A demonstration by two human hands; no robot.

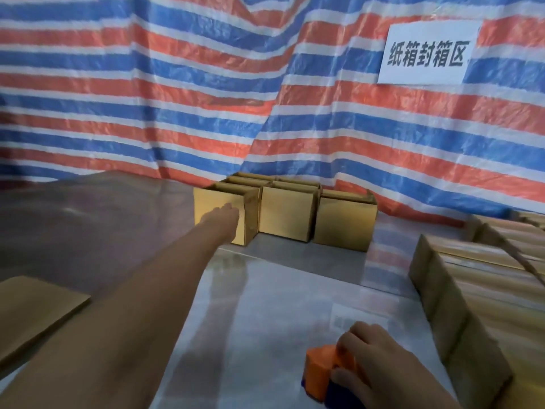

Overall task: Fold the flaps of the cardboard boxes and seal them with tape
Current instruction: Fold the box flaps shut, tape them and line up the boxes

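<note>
Right hand [374,361] up close is curled over an orange-and-blue tape dispenser [320,371] on the glossy grey desk [280,290]. Left hand [224,216], fingers straight (a bit blurry), reaches the front of a plain tan, open-topped cardboard box [211,196] near the desk's far edge.

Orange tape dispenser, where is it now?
Head view, bottom right: the orange tape dispenser is held by the right hand at the table, left of the cardboard stack.
</note>
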